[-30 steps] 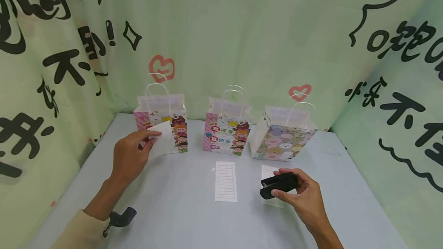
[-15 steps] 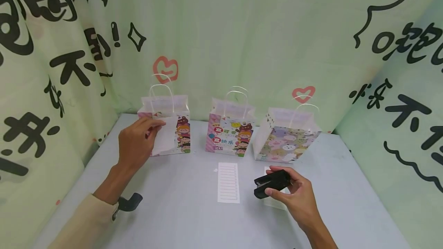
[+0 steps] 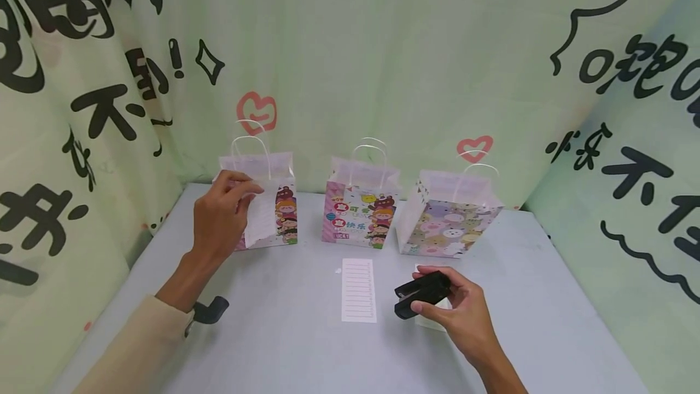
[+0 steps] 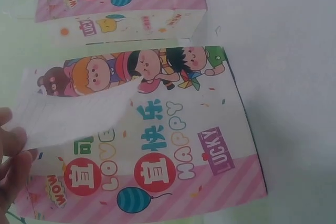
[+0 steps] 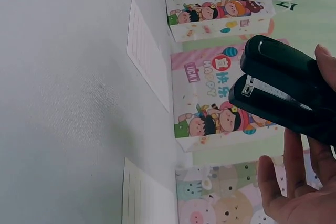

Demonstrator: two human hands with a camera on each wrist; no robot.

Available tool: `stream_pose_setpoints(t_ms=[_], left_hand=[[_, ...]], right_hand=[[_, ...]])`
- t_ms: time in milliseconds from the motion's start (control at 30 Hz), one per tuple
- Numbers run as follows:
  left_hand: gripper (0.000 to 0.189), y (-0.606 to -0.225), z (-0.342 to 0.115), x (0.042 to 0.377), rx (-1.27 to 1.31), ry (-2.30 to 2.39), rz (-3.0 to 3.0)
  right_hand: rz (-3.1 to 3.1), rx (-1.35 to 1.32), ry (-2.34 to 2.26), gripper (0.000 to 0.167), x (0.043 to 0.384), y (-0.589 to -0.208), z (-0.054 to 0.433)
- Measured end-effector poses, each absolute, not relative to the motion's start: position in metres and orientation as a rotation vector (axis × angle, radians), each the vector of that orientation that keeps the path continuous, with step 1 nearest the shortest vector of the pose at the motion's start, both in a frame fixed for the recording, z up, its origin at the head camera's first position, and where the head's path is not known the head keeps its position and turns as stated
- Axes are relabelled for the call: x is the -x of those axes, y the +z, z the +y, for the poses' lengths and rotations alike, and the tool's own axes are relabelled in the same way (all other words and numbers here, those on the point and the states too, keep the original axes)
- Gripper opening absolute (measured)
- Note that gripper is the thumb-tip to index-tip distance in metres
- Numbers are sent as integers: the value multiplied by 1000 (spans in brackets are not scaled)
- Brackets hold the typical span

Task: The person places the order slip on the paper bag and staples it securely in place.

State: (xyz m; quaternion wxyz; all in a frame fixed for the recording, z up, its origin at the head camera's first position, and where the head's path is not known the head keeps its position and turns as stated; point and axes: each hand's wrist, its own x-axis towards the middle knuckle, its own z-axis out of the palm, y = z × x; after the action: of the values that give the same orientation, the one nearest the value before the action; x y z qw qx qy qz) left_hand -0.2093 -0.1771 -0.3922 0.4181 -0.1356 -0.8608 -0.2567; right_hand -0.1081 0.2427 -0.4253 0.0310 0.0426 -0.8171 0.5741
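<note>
In the head view my left hand (image 3: 219, 217) pinches a white lined paper slip (image 3: 261, 214) between thumb and fingers. The slip hangs in front of the left gift bag (image 3: 287, 217), a pink and white cartoon bag with white handles. Seen from the left wrist, the slip (image 4: 79, 116) curves and covers part of the bag's printed front (image 4: 226, 119). My right hand (image 3: 467, 312) grips a black stapler (image 3: 423, 293) above the right side of the table. The right wrist view shows the stapler's (image 5: 283, 72) jaws apart, with thumb and fingers on its rear end.
A matching cartoon bag (image 3: 358, 214) stands mid-table, and a bag with animal faces (image 3: 448, 230) stands to its right. One lined slip (image 3: 358, 290) lies before the middle bag; another slip (image 3: 432, 323) lies partly behind the stapler. Printed curtains (image 3: 328, 47) surround the table (image 3: 295, 333).
My left hand has moved up and closer to the left bag, bringing the slip over its front. My right hand has shifted slightly left with the stapler.
</note>
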Motion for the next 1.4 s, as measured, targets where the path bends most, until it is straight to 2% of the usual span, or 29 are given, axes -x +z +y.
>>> stream_pose_setpoints(t_ms=[300, 567, 767, 967, 1400], left_hand=[[13, -395, -177, 218, 350, -584, -2211], [13, -396, -176, 224, 306, -558, -2211], [15, -395, -173, 223, 278, -541, -2203], [15, -394, -173, 222, 280, -541, -2193], [14, -395, -169, 223, 290, -568, -2193]], right_hand=[[-2495, -163, 1816, 61, 108, -428, 239], [-2336, -243, 2059, 63, 114, -430, 231], [-2260, -162, 2201, 67, 123, -429, 215], [-2209, -96, 2271, 57, 135, -426, 193], [-2082, -323, 2429, 48, 153, -417, 149]])
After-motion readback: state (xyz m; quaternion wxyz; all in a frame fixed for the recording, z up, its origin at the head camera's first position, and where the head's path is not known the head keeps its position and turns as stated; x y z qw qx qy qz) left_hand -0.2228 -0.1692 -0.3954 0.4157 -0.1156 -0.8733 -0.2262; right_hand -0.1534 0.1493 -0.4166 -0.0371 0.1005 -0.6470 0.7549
